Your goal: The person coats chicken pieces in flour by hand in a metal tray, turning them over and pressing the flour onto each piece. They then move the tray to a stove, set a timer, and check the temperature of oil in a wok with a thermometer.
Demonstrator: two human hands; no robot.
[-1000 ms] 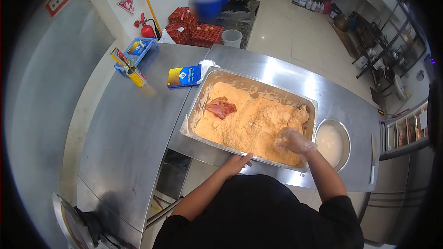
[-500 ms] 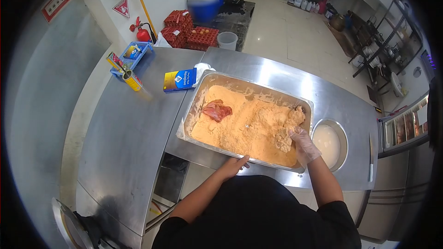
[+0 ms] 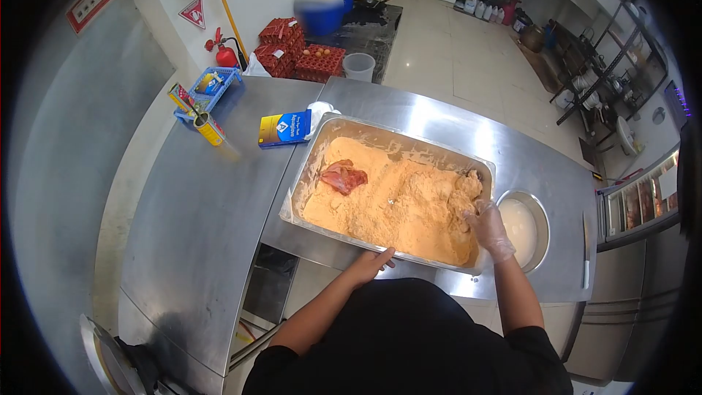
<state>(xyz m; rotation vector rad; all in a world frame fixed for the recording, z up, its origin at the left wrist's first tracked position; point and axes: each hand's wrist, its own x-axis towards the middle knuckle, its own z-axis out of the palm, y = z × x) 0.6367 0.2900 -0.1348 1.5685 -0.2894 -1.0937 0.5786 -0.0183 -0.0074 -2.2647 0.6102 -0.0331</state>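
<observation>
A deep rectangular metal pan [image 3: 298, 212] full of orange-tinted flour [image 3: 380, 197] lies in front of me. At its left end a raw piece of meat [image 3: 343, 177] rests on the flour, mostly uncoated. Thickly floured chicken pieces [image 3: 469, 184] are bunched at the right end. My right hand [image 3: 488, 230], in a clear plastic glove, reaches over the right wall with its fingers closed on a floured piece, partly hidden by the hand. My bare left hand [image 3: 371, 265] grips the pan's near rim. Just right of the pan stands a round metal bowl [image 3: 542, 228] of whitish liquid.
A knife [image 3: 587, 263] lies at the table's right edge. Behind the pan's left corner are a blue-and-yellow box [image 3: 284, 128] and white plastic [image 3: 319, 111]. Further left stand an opened can [image 3: 210, 129] and a blue basket [image 3: 232, 86]. Red egg trays [image 3: 319, 62] are stacked on the floor.
My right hand has moved slightly right and up, and the floured piece that showed below its fingers has shifted into the clump. My left hand stays on the rim.
</observation>
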